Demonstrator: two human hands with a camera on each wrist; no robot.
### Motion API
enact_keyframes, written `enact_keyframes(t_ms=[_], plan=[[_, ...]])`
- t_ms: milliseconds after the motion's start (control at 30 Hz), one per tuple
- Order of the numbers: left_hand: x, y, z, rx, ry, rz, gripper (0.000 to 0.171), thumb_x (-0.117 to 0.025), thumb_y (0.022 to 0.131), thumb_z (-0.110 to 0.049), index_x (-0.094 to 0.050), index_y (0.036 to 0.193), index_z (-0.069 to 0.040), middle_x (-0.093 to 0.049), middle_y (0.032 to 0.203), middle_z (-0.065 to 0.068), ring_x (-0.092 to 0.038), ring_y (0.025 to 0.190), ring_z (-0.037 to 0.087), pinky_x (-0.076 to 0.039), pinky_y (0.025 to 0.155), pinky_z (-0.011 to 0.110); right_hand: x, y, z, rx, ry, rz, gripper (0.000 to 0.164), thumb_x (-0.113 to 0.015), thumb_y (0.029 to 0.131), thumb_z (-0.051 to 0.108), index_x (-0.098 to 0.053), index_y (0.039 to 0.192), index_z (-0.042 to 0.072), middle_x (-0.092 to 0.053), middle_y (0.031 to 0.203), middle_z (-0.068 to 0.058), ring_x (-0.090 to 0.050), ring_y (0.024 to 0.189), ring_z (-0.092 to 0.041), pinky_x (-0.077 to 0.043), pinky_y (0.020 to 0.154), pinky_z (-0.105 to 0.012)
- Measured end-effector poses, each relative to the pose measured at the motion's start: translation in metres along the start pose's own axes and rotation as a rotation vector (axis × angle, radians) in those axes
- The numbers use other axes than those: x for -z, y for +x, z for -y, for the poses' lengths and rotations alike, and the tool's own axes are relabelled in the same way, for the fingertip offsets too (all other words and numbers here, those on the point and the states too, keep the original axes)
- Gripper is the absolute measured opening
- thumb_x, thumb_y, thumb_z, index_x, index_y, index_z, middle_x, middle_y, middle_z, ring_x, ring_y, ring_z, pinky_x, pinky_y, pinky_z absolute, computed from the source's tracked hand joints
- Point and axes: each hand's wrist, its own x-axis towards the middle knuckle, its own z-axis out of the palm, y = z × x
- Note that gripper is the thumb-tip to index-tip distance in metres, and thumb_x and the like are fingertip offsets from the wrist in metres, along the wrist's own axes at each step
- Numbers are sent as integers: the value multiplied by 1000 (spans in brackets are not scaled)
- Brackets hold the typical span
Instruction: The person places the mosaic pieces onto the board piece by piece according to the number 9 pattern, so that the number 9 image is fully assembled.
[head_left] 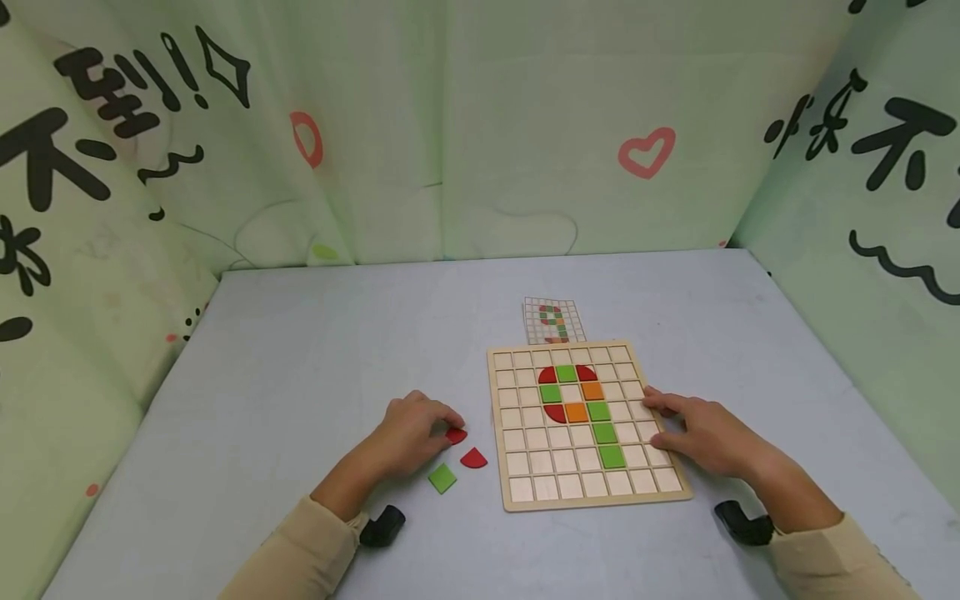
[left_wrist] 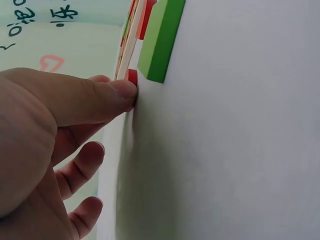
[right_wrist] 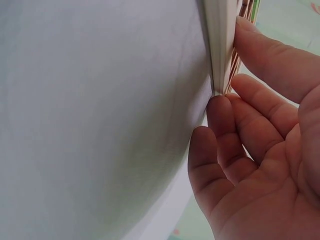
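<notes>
My left hand (head_left: 414, 429) pinches a red quarter-round piece (head_left: 457, 435) between thumb and fingertips, low over the table; the left wrist view shows only a sliver of this red piece (left_wrist: 131, 76). Beside it lie another red quarter-round piece (head_left: 474, 458) and a green square piece (head_left: 442, 478). A wooden grid board (head_left: 525, 492) holds red, green and orange pieces in a pattern. On the board's right edge rests my right hand (head_left: 708, 433). In the right wrist view, its thumb (right_wrist: 270, 57) lies over the frame while the other fingers are loosely bent along the side.
Behind the board, partly covered by it, lies a pattern card (head_left: 553, 321) with a similar coloured figure. A pale cloth covers the table (head_left: 337, 333). Printed green curtains (head_left: 480, 133) stand at the back and both sides.
</notes>
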Motion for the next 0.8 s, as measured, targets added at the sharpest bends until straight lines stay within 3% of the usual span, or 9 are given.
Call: enact_keyframes(t_ms=[800], plan=[[1,0,-4,52,45,-17,24,-82,84,-17,-73,106,-12,-64,96,-6,-52,95,17,-40,88,42,0,1,1,8,9,9,63,-74,90,26,-52,140,-4,-42,151,-21,-36,136,-51,-33,103,-64]])
